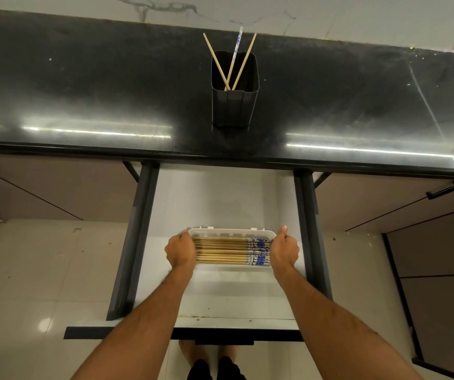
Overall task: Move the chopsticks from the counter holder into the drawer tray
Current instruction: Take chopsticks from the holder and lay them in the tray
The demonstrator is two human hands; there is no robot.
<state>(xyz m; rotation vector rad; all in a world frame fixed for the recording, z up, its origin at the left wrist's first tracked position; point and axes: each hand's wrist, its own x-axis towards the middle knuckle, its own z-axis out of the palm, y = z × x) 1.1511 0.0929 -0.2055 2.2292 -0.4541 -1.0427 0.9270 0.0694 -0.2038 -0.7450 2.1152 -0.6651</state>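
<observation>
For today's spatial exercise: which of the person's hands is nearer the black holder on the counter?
Neither, clearly. The left hand and right hand grip opposite ends of the tray in the drawer, both well below the holder, which stands about midway between them.

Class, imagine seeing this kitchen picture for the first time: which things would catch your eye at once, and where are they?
Two hands, left hand and right hand, grip the ends of a white tray in the open drawer; the tray holds a row of chopsticks lying side by side. Above, on the dark counter, a black holder has three chopsticks left, leaning apart.
</observation>
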